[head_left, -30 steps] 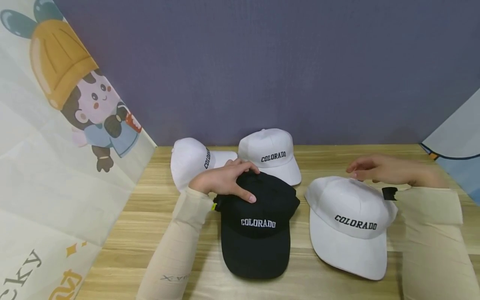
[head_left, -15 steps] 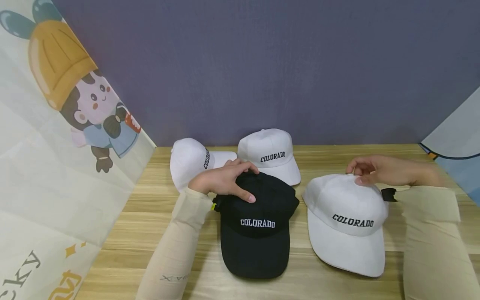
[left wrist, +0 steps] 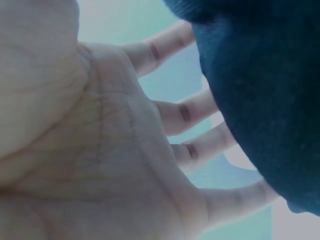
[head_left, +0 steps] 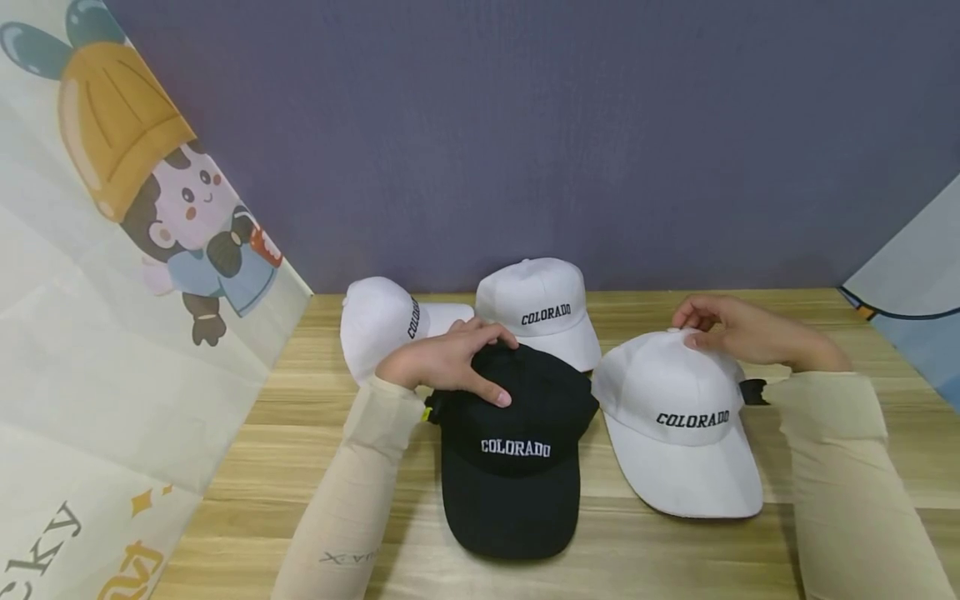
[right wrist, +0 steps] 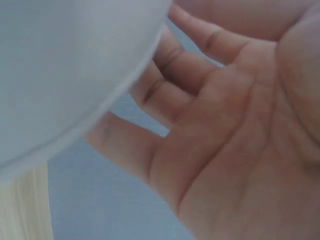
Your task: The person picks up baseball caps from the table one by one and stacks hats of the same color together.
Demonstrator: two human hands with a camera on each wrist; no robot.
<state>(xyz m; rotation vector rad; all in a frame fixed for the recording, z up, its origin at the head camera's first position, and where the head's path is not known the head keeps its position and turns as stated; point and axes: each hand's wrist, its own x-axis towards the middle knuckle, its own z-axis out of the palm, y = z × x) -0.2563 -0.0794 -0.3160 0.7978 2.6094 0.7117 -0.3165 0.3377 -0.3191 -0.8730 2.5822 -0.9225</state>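
In the head view a black baseball cap (head_left: 512, 508) marked COLORADO lies mid-table, brim toward me. My left hand (head_left: 442, 358) grips its crown, thumb on the front and fingers reaching behind. The left wrist view has the spread fingers (left wrist: 195, 110) passing behind the dark cap cloth (left wrist: 265, 100). To the right, a white COLORADO cap (head_left: 678, 392) has its brim angled front right. Its crown top is pinched by my right hand (head_left: 750, 332). Up close in the right wrist view, the white cap's edge (right wrist: 75, 75) hides the tips of the curled fingers (right wrist: 170, 95).
Behind the black cap, a white cap (head_left: 375, 325) lies sideways with its brim to the right. Another white cap (head_left: 528, 292) sits beside it near the grey-blue wall (head_left: 525, 150). All stand on a wood-grain table (head_left: 262, 500). A cartoon-printed panel (head_left: 75, 333) borders the left side.
My right hand has come down onto the white cap's crown, pinched it, and carried it left and back, closer to the black cap. The left hand and black cap have stayed put.
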